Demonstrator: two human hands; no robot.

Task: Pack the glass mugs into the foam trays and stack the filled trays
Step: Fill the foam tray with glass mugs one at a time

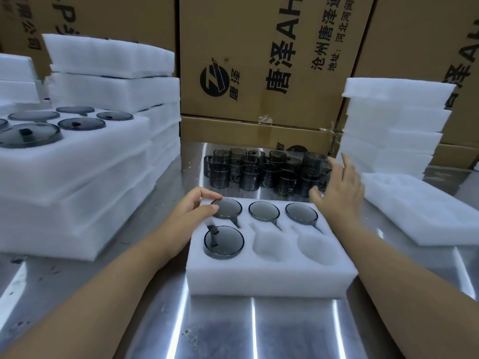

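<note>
A white foam tray (269, 278) lies in front of me on the steel table. Smoky glass mugs fill its three far pockets and the near left pocket (224, 242); the near middle (269, 246) and near right pockets are empty. My left hand (191, 207) rests at the tray's far left corner, thumb and fingers on the rim of the far left mug (228, 208). My right hand (339, 187) hovers open, fingers spread, beside a cluster of loose mugs (261, 172) standing behind the tray.
At left stands a stack of filled foam trays (77, 172), with taller foam stacks (116, 81) behind it. At right lie an empty tray (420, 211) and a pile of foam sheets (394, 120). Cardboard boxes (259, 60) wall off the back.
</note>
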